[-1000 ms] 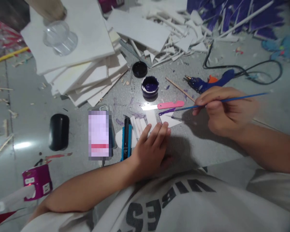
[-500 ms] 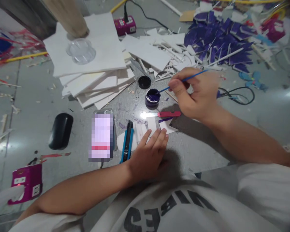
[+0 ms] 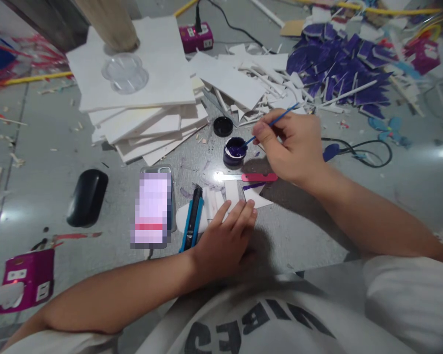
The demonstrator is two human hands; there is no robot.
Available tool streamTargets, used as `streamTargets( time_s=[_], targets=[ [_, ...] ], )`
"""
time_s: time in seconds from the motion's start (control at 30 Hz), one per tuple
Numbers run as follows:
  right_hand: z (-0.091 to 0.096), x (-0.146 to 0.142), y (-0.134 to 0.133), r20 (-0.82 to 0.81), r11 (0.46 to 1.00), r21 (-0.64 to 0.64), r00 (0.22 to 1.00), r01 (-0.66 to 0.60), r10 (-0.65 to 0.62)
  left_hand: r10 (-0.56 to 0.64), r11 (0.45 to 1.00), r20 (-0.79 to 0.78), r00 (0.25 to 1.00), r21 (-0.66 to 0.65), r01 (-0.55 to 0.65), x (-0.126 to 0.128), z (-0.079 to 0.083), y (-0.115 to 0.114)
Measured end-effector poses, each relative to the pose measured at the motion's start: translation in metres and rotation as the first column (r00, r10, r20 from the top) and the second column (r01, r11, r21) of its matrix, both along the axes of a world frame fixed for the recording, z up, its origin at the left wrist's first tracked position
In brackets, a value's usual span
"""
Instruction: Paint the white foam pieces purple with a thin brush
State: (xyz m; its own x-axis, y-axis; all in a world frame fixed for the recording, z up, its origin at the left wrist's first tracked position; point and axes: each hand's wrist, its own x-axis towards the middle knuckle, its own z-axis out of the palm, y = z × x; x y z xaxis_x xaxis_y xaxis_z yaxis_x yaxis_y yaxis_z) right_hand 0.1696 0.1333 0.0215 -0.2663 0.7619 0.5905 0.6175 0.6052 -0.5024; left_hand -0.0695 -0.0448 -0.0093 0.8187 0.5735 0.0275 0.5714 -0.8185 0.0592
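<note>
My right hand pinches a thin blue paintbrush, whose tip dips into a small pot of purple paint. The pot's black lid lies just behind it. My left hand rests on the grey floor with fingers stretched flat, its fingertips pressing on small white foam pieces. One white triangle by those fingertips has a purple-painted edge. A pink-handled knife lies between the pot and the pieces.
A blue utility cutter and a phone lie left of my left hand, a black mouse farther left. Stacked white foam boards, white scraps, purple painted pieces, magenta power strips and a black cable surround the spot.
My right hand swung the brush from the white triangle up to the paint pot and dipped the tip in. My left hand stayed on the foam pieces. The view tilted upward.
</note>
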Motion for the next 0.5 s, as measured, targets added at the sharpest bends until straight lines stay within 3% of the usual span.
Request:
streamTargets(
  time_s=[0.23, 0.37, 0.5],
  targets=[
    [0.0, 0.001, 0.0, -0.019, 0.999, -0.032, 1.0, 0.0, -0.001, -0.006, 1.0, 0.0, 1.0, 0.011, 0.006, 0.0, 0.001, 0.0],
    [0.001, -0.001, 0.002, -0.126, 0.999, -0.01, 0.991, -0.046, 0.044, -0.009, 1.0, -0.002, 1.0, -0.019, 0.009, 0.0, 0.001, 0.001],
    [0.015, 0.004, 0.0, -0.265, 0.998, 0.021, 0.963, -0.053, 0.057, -0.013, 1.0, 0.003, 1.0, -0.023, 0.013, 0.0, 0.001, 0.001]
  ],
)
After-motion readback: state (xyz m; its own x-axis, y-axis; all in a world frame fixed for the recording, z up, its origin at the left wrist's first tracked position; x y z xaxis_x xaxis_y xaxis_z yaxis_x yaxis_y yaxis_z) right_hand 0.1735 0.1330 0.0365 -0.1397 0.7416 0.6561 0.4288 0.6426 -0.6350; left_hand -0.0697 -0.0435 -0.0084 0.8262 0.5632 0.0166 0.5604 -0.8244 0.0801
